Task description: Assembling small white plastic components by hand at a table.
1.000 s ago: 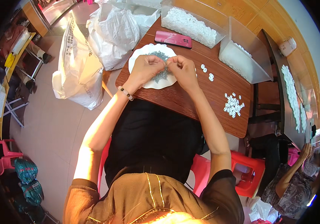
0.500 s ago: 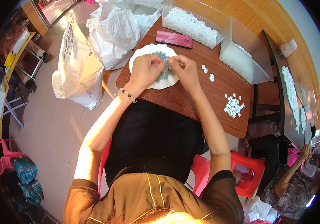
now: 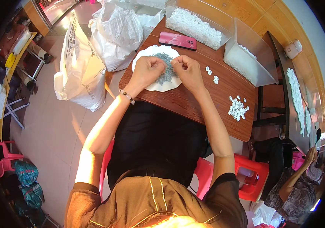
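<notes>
Grip: left hand [image 3: 148, 73], right hand [image 3: 189, 74] pinching; contents I can't tell.
Plate [image 3: 147, 51]: holding grey bits [image 3: 165, 77], ideally catching drops below.

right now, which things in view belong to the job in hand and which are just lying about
Seem part of the job:
small grey pieces by the left hand and right hand
white wavy-rimmed plate
loose white pieces on the brown table

Seem just lying about:
pink phone
teal bundles
pink stool, far left
</notes>
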The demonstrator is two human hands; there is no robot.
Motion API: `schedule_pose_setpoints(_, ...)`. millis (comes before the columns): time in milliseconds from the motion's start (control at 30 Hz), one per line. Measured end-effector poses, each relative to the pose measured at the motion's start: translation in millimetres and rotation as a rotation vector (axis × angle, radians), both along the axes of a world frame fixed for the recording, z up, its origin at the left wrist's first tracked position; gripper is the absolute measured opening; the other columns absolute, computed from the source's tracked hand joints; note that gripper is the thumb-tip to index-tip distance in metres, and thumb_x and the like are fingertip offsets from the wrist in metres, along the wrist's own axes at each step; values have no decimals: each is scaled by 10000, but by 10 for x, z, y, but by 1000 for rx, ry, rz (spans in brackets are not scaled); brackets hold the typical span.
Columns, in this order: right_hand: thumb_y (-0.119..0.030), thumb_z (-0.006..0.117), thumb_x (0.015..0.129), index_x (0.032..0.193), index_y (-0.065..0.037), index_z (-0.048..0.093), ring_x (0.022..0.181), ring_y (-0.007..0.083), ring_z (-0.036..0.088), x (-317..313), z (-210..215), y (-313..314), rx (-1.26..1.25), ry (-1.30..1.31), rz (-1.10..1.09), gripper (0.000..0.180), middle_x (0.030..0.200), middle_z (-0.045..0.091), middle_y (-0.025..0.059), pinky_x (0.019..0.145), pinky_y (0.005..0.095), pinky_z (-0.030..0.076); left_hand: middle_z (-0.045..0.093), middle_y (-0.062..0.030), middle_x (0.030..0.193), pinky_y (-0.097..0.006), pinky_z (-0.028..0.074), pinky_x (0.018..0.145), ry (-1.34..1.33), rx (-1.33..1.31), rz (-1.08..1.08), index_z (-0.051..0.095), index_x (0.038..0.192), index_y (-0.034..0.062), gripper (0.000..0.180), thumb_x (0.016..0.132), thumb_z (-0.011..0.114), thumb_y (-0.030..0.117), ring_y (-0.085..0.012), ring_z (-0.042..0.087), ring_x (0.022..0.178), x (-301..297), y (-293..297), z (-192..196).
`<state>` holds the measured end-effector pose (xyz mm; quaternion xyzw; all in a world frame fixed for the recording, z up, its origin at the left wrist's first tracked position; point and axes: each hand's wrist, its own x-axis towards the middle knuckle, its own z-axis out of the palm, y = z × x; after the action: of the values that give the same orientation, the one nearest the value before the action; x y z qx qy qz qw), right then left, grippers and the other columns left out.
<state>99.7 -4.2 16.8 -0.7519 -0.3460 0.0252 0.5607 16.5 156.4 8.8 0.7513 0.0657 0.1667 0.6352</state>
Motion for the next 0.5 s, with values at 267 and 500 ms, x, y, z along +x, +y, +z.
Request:
schedule_pose_setpoints(267, -174, 646, 895, 856, 4, 664, 612, 12, 471, 15, 2, -79, -11, 24, 13, 183, 681, 591, -38, 547, 195, 372, 660, -119, 661, -278, 484, 584, 25, 548, 113, 709, 855, -20, 159, 790, 627, 101, -117, 601, 588, -25, -11, 17)
schedule_pose_setpoints(500, -150, 665, 866, 846, 4, 665, 603, 31, 497, -101, 49, -282, -52, 25, -40, 155, 678, 617, -11, 547, 209, 393, 661, -168, 693, -323, 497, 589, 102, 677, 161, 709, 843, -13, 166, 767, 653, 124, -218, 633, 586, -34, -12, 72)
